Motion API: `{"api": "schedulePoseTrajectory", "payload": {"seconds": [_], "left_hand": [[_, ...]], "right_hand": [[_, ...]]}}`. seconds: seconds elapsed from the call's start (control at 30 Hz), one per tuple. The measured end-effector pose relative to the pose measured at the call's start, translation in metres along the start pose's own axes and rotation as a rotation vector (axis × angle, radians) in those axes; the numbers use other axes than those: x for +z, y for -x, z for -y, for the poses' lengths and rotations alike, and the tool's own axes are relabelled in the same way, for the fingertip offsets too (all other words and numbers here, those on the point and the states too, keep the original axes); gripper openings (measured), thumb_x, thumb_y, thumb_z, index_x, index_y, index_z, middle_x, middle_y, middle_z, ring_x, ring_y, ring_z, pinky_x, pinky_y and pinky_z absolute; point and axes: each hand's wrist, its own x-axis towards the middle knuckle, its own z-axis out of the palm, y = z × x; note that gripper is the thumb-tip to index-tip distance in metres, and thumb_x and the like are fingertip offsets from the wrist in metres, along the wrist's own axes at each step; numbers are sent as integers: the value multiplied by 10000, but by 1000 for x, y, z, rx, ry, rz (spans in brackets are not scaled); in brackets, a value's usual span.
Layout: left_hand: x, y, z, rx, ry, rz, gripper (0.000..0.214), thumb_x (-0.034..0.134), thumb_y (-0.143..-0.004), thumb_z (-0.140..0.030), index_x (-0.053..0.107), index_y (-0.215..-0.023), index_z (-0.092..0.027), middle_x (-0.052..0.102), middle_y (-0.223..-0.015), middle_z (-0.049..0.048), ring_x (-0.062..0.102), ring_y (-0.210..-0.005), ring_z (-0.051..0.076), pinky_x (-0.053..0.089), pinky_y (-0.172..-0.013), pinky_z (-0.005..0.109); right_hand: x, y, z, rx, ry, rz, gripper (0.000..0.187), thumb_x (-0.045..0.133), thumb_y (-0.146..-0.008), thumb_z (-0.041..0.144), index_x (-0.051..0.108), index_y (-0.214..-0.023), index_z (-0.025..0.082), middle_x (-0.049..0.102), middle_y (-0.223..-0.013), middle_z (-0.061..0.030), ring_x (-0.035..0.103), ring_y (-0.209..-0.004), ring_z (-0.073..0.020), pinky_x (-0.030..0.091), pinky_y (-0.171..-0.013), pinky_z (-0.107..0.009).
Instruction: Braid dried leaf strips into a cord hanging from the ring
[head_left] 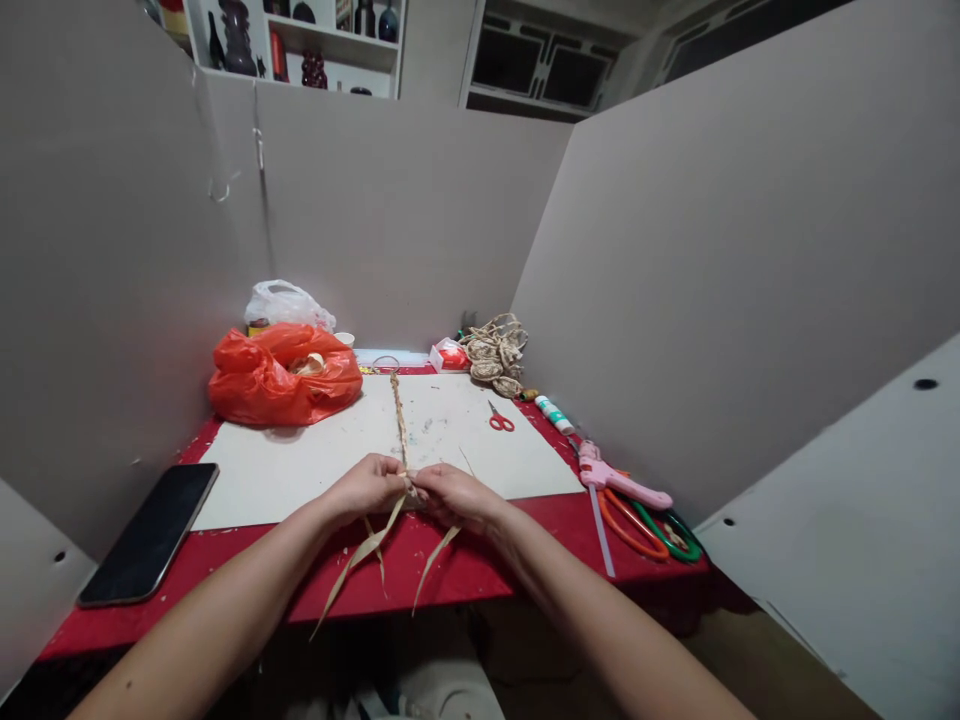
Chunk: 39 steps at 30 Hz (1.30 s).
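A thin braid of dried straw-coloured strips [399,415] runs from the far edge of the white board toward me. At its near end my left hand [371,487] pinches the strips with closed fingers. My right hand [454,495] is closed on the same spot, fingertips close to those of the left. Loose strip ends [366,548] hang below the left hand over the red cloth, and another strip [435,565] trails under the right hand. The braid's far end lies by a thin wire ring [386,363]. The exact finger grip is partly hidden.
Red-handled scissors [501,417] lie on the white board [255,480]. An orange plastic bag [285,375] and a phone [150,535] are at left. Coiled cord [495,352], a glue bottle [553,414], a pink glue gun [619,478] and large-handled scissors [637,530] line the right. Grey panels surround the table.
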Motion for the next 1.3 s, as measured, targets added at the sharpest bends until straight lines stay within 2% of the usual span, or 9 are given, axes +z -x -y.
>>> {"api": "schedulePoseTrajectory", "payload": {"seconds": [0.13,0.33,0.63,0.77,0.9,0.93,1.03,1.17,1.3], "left_hand": [[-6,2,-4,54,-374,1,249,489,-743,-347,568,-672,-122,461,-549,-32,356,-503,73,261,-497,211],[-1,17,-14,93,-916,-155,312,348,-832,-308,579,-689,-154,595,-649,41,504,-598,141,319,-551,242],[42,30,-13,-41,-1284,-227,331,342,-797,-138,564,-1040,-104,672,-857,160,634,-793,260,403,-678,322],[56,46,-6,-21,-1301,-201,376,346,-781,-111,556,-1093,-100,662,-827,180,626,-727,274,386,-640,329],[55,70,-7,60,-1016,11,279,389,-850,-314,590,-705,-186,610,-626,82,526,-529,176,327,-545,275],[52,71,-11,89,-901,-24,326,359,-873,-354,571,-688,-190,599,-628,59,506,-535,154,324,-547,259],[35,57,-19,142,-630,-376,342,376,-867,-414,557,-714,-168,573,-664,35,493,-625,144,351,-604,237],[23,21,-13,-15,-213,-267,374,443,-820,-413,575,-1008,-118,610,-773,58,525,-668,143,408,-659,258],[30,13,-13,56,-567,-343,354,415,-842,-368,647,-973,-134,636,-816,88,527,-770,184,399,-758,299]], "right_hand": [[8,-4,-8,-23,54,-170,327,500,-775,336,401,-507,176,288,-351,94,181,-310,-33,103,-356,-216],[23,-10,-19,-127,50,-389,250,486,-728,240,539,-510,131,460,-406,37,310,-370,-47,173,-396,-211],[32,-4,-11,-38,-267,-274,281,472,-683,200,320,-447,197,250,-322,92,157,-294,-39,63,-342,-217],[25,-5,-13,-15,-348,-224,152,486,-652,171,448,-504,169,241,-331,105,123,-299,-30,53,-333,-197],[11,2,-14,22,-484,-95,54,518,-640,172,516,-603,132,229,-371,122,111,-331,-14,53,-345,-168],[8,4,-14,27,-517,-54,72,530,-638,173,491,-589,137,217,-378,126,107,-337,-11,54,-345,-165],[-1,9,-14,52,-584,54,122,556,-649,184,454,-592,148,199,-391,132,88,-348,-7,46,-342,-162],[-4,10,-15,47,-621,115,146,598,-685,239,496,-669,135,204,-408,137,73,-358,-4,43,-341,-157],[-4,11,-13,53,-618,120,170,609,-700,259,492,-677,138,205,-411,136,73,-359,-4,45,-340,-150]]}}
